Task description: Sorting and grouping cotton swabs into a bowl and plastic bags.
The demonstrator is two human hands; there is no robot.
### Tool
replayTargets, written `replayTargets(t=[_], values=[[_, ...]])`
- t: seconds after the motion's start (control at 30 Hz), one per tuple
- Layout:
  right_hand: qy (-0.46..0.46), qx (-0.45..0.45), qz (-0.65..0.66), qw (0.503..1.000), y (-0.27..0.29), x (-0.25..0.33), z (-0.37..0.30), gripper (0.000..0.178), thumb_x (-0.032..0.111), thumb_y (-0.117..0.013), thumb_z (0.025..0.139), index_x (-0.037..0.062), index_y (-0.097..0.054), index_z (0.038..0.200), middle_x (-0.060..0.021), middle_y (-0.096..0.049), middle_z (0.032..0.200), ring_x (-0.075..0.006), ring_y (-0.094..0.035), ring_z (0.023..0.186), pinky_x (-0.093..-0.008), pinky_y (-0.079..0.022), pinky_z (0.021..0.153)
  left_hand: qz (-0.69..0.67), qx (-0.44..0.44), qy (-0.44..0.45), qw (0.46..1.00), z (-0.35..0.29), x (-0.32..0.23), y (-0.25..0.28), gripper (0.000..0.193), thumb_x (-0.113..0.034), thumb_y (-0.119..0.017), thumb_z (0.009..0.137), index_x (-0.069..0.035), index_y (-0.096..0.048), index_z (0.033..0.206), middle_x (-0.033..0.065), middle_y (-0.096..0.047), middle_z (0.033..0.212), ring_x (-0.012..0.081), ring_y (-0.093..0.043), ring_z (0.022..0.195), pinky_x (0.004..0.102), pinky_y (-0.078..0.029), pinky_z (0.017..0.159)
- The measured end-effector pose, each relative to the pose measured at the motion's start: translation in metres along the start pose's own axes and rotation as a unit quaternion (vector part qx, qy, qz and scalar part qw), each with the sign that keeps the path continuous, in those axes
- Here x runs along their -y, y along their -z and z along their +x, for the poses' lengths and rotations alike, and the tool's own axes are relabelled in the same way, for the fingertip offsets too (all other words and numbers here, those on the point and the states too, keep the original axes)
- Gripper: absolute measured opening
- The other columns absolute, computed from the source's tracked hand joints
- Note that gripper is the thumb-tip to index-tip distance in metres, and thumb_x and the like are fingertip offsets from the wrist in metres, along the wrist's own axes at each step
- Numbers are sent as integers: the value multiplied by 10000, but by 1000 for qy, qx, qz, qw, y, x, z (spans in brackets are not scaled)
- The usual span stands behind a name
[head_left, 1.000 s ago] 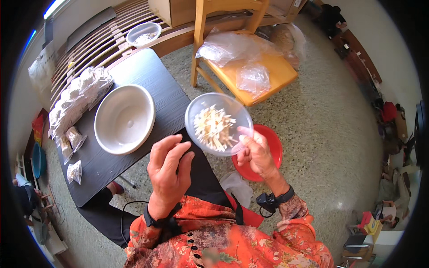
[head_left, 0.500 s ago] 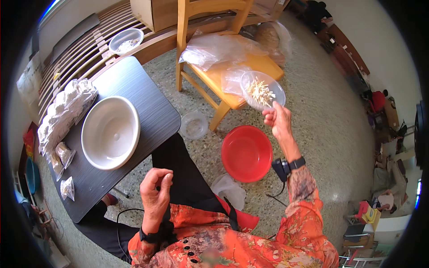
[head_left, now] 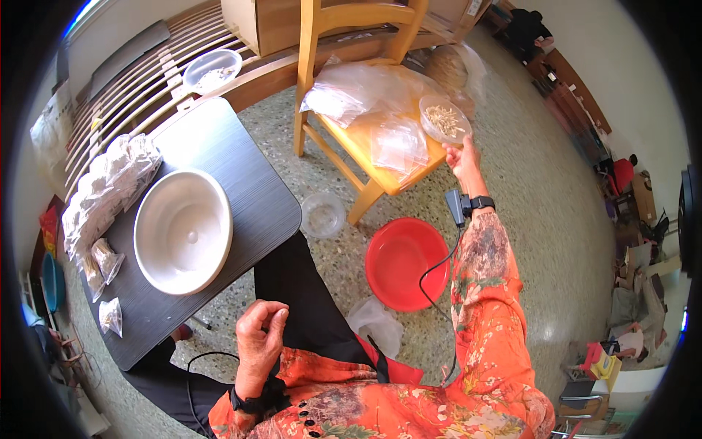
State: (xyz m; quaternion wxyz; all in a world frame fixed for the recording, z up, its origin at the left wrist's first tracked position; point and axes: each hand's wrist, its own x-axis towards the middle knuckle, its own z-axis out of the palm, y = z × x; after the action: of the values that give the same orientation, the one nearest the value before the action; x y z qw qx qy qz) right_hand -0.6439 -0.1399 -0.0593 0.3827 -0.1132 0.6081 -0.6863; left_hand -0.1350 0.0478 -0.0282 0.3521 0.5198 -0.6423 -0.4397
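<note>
My right hand (head_left: 462,155) reaches far out to the right and grips the near rim of a clear plastic bowl (head_left: 425,121). Thin, pale, stick-like pieces (head_left: 443,119) lie inside it. The bowl is at the right edge of the wooden chair's seat (head_left: 356,144); whether it rests there I cannot tell. Beside it on the seat are clear plastic bags (head_left: 398,143). My left hand (head_left: 261,338) is closed above my lap, thumb against the curled fingers; anything inside is hidden. Nearest to it is the dark table (head_left: 256,194) with a large white basin (head_left: 141,249).
Filled small bags (head_left: 106,179) are piled along the table's left side. On the floor stand a red basin (head_left: 371,274) and a clear tub (head_left: 341,212), near a crumpled white bag (head_left: 376,322). Another clear bowl (head_left: 237,62) sits on the slatted frame. A cable (head_left: 431,269) hangs from my right wrist.
My right hand has carried the clear bowl away and slightly right, from over the chair's front corner to the seat's right edge. My left hand stays closed, almost unmoved.
</note>
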Motion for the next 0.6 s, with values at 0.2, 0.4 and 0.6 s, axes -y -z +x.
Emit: replayTargets(t=[0.2, 0.4, 0.6], values=[[79, -72, 17, 994, -4, -17, -68, 291, 356, -495, 921, 71, -523, 973, -26, -538, 630, -62, -377, 415, -206, -270, 335, -36, -7, 18, 999, 1, 4, -2, 43, -26, -601, 860, 9, -612, 882, 29, -580, 734, 81, -564, 610, 208, -450, 552], [18, 172, 10, 985, -59, -54, -187, 199, 272, -538, 921, 74, -546, 946, -5, -508, 592, -51, -373, 407, -187, -261, 338, -160, -5, 79, 984, -6, -8, 2, 112, -89, -557, 902, -1, -559, 833, 35, -573, 709, 88, -555, 612, 219, -451, 568], [19, 386, -31, 922, -113, -54, -291, 191, 229, -511, 951, 41, -540, 971, -1, -541, 640, -26, -378, 445, -173, -290, 395, -324, -7, 77, 943, -2, -42, 18, 259, -176, -468, 958, -32, -489, 744, 38, -523, 633, 112, -509, 548, 234, -422, 534]])
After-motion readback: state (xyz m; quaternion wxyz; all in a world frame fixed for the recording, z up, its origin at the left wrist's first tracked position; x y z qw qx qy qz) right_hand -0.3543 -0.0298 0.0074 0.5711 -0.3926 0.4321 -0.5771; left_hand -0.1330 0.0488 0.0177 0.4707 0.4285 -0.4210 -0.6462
